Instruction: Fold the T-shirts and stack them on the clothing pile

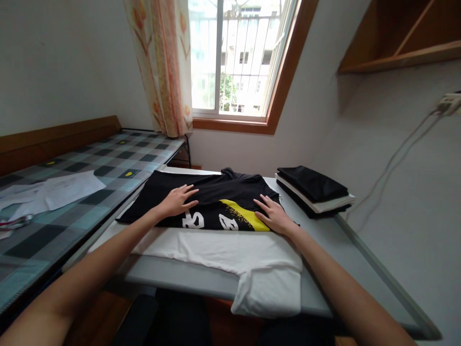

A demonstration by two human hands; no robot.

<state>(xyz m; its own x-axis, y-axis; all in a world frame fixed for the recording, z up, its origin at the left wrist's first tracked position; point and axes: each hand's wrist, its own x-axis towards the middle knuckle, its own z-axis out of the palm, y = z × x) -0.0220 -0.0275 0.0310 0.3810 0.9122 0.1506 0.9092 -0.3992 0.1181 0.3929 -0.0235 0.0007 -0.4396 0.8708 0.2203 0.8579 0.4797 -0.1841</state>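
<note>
A T-shirt lies on the table (363, 259), its black part (205, 190) folded over at the back and its white part (216, 247) spread toward me. White lettering and a yellow patch show on the black cloth. One white sleeve hangs over the table's front edge. My left hand (176, 201) rests flat on the black cloth, left of the lettering, fingers spread. On the yellow patch and the black cloth near the collar end lies my right hand (275, 215), its fingers also apart. Neither hand grips the cloth.
A stack of folded black and white clothes (313, 190) sits at the table's back right. To the left, a bed with a checked cover (144, 158) holds loose papers (68, 190). Behind are a window (241, 62) and curtain (165, 72); a cable (391, 158) hangs along the right wall.
</note>
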